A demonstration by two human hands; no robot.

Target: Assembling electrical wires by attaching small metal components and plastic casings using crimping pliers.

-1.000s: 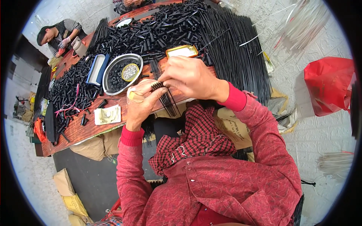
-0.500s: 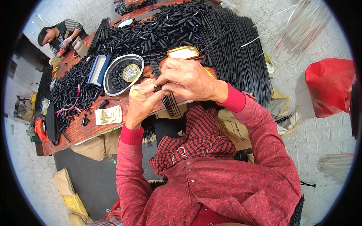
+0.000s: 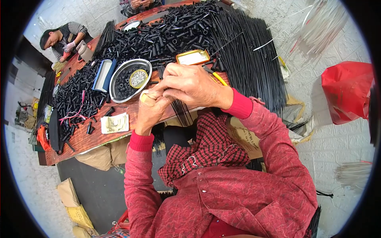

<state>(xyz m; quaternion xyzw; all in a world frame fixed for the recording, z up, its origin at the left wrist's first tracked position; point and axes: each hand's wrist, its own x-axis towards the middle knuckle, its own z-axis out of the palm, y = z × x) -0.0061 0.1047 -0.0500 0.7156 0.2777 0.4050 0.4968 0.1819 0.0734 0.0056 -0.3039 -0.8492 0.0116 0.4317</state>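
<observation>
My left hand (image 3: 152,109), with a tan patch at the thumb, is closed around a small bundle of thin black rods (image 3: 182,112). Their ends stick out toward my lap and beyond the fingers. My right hand (image 3: 192,85) is pressed against the left fingertips in a pinch. Whatever lies between its fingertips is hidden. Just beyond the hands are an oval metal tray (image 3: 115,88) of small black rings and, inside it, a yellow round dish (image 3: 138,78) of tiny silvery pieces. Yellow-handled pliers (image 3: 219,78) lie beside my right hand.
Black tubular parts (image 3: 158,43) heap across the red-brown table (image 3: 81,139), with long black rods (image 3: 254,63) at the right. Nearby are a yellow-rimmed tin (image 3: 193,57), a blue-and-white box (image 3: 104,75) and a paper pad (image 3: 115,123). Another person (image 3: 63,37) works at far left.
My hands have drawn closer together, the right shifting slightly left and down. More of the yellow-handled pliers shows. The rods stay in my left hand.
</observation>
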